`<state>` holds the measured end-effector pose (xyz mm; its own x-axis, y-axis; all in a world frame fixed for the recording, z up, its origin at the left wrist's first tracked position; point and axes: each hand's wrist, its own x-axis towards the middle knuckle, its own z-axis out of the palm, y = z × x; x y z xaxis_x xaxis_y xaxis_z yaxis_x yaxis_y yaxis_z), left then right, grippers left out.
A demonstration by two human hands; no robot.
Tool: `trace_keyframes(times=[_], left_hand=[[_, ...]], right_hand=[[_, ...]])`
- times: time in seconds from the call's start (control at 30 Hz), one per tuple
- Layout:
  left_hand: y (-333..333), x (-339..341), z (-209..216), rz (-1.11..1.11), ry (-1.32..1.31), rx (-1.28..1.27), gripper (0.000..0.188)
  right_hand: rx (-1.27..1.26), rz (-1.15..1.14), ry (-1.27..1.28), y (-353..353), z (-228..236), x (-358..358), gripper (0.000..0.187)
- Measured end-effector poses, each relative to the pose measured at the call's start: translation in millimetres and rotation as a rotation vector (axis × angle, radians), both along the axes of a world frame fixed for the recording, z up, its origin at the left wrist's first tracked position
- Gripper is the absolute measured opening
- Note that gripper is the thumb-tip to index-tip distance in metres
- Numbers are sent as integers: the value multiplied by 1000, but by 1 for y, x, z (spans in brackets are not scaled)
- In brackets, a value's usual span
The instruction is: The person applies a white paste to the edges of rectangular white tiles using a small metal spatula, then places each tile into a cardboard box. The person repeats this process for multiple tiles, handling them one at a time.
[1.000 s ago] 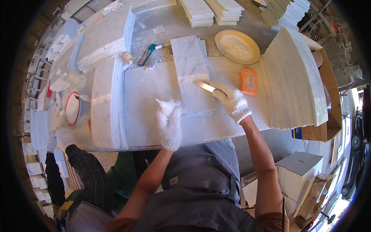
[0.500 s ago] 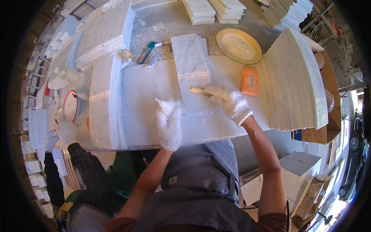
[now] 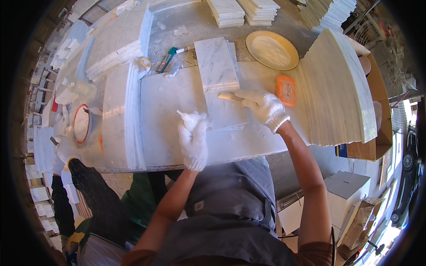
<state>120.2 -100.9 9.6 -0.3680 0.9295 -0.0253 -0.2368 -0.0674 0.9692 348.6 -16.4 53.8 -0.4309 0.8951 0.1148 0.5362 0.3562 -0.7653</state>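
Both my hands wear white knit gloves. My right hand (image 3: 265,106) grips a flat pale putty knife (image 3: 229,96), whose blade lies on a white marble tile (image 3: 217,71) in the middle of the bench. My left hand (image 3: 194,137) rests with spread fingers on the large marble slab (image 3: 173,106) just left of that tile's near end. A second tile (image 3: 228,115) lies under the knife, in line with the first.
An orange block (image 3: 285,89) and a yellow-rimmed dish (image 3: 271,48) lie right of the tile. A green-handled tool (image 3: 166,60), tape roll (image 3: 145,62) and marble stacks (image 3: 120,40) are behind. A tall stack of slabs (image 3: 337,88) is on the right. Another person's gloved hand (image 3: 66,153) reaches by a red-rimmed bucket (image 3: 81,124) at left.
My right hand has slid the putty knife a little to the left and away along the tile. My left hand has stayed put. The other person's hand has come in at the left.
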Motion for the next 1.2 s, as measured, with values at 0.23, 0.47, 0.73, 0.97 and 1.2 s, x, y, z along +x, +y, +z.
trace_keyframes(times=[0.23,0.47,0.73,0.97,1.2], left_hand=[[0,-3,-7,-7,20,6,35],[-1,-4,-9,1,60,38,35],[-2,-6,-12,-1,-11,43,34],[1,-3,-12,18,21,-10,36],[1,-1,-13,25,41,-11,30]], right_hand=[[-78,49,-40,2,-3,4,35],[-10,190,-10,-17,-7,15,36],[-915,-140,387,-116,-5,66,44],[-688,-370,400,-149,-35,25,15],[188,-414,70,-128,-62,-7,24]])
